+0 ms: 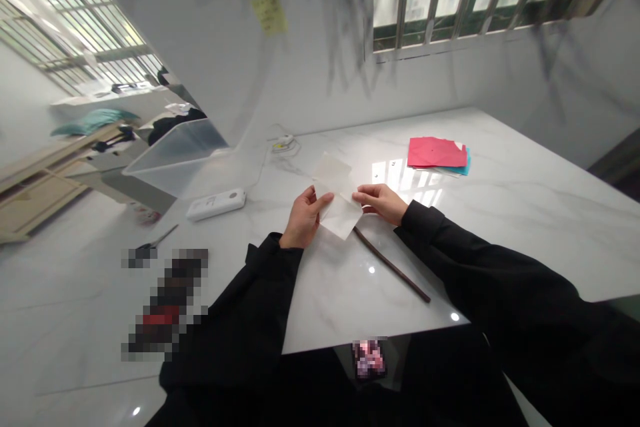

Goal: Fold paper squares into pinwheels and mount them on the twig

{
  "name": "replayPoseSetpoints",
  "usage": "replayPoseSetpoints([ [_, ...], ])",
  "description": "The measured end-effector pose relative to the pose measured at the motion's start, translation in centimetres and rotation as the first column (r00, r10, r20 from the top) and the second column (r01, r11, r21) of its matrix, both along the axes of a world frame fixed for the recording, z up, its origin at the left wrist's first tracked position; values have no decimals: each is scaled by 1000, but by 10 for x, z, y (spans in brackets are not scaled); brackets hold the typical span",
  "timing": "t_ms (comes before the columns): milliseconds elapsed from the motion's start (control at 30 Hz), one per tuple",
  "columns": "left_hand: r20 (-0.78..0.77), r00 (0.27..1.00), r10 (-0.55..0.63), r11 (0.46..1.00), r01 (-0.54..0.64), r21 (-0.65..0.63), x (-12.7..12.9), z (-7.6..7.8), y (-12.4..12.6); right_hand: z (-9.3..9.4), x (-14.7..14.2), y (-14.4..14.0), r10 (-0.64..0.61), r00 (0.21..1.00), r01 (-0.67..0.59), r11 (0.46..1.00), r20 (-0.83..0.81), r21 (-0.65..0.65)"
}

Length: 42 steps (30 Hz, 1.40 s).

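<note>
Two hands meet over a white marble desk (500, 213), both closed on one sheet of white paper (336, 195) held just above the desk's middle. Going from left to right: at nine o'clock from the paper a clear plastic bin (175, 153) stands at the desk's left edge, and a white power strip (216, 204) lies near it, a thin cable running from it up toward a small white plug (283, 142) at about eleven o'clock. Lower left, at eight o'clock, a pair of scissors (155, 243) lies on the desk, its handles blurred.

The left hand (305, 217) pinches the paper's left edge, thumb on top and fingers curled beneath. The paper is creased, its upper part tilting toward twelve o'clock and its lower corner pointing to six. The right hand (381, 201) grips the right edge between thumb and fingertips, the remaining fingers folded in. Both arms wear black sleeves.

Just below the paper, a thin dark stick (393, 265) lies flat on the desk, slanting from the paper's lower corner toward five o'clock. At two o'clock, well apart from the hands, a stack of coloured paper (437, 153) rests, red on top with a blue edge showing.
</note>
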<state>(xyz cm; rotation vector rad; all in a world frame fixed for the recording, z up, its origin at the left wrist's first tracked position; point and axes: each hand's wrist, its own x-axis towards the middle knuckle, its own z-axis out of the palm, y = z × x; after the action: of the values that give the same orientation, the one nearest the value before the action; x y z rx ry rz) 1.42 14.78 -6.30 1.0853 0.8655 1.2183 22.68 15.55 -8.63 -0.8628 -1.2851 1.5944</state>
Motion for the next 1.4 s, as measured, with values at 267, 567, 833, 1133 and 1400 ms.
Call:
replayPoseSetpoints([
  [267,-47,995,-86,996,87,5,5,-1,-3,-7,3,5,-69,994,67,997,84,31],
  [567,12,998,54,998,-54,11,-2,-1,5,-2,4,4,-101,988,97,994,119,39],
  [833,-46,983,180,983,-178,38,0,-6,7,-2,3,3,-73,983,58,994,168,90],
  [1133,-103,994,25,1000,-23,20,4,-5,1,-7,3,5,-94,983,78,991,159,106],
  [1400,-150,989,-12,1000,16,26,1,-15,3,-4,3,4,-92,983,77,992,160,96],
])
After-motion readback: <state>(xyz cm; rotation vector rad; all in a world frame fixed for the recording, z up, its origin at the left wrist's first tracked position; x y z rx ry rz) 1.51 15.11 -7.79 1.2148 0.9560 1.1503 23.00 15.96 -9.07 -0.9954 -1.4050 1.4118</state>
